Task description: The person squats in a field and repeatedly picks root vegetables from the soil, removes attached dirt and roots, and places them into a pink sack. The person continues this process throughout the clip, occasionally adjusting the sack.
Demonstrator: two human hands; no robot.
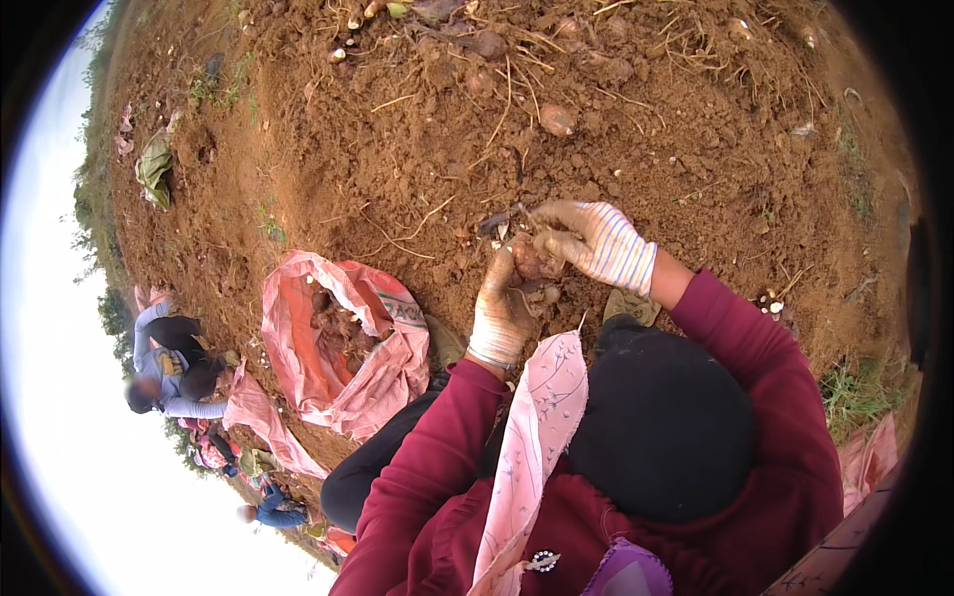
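My left hand, in a soiled knitted glove, has its thumb and fingers around a soil-covered reddish-brown tuber low over the dirt. My right hand, in a striped glove soiled at the fingertips, is closed at the tuber's upper right side, pinching what looks like thin roots. A dark stem piece is just beyond the fingers. Left of my left hand stands a pink woven sack, its mouth turned outward, with soil-covered tubers inside. Another tuber lies on the soil farther ahead.
Tubers and dry roots are scattered over the loose soil ahead. My bent knees and boots flank the work spot. At the left, a person bends beside a pink sack, with other people beyond. A green sack lies at the upper left.
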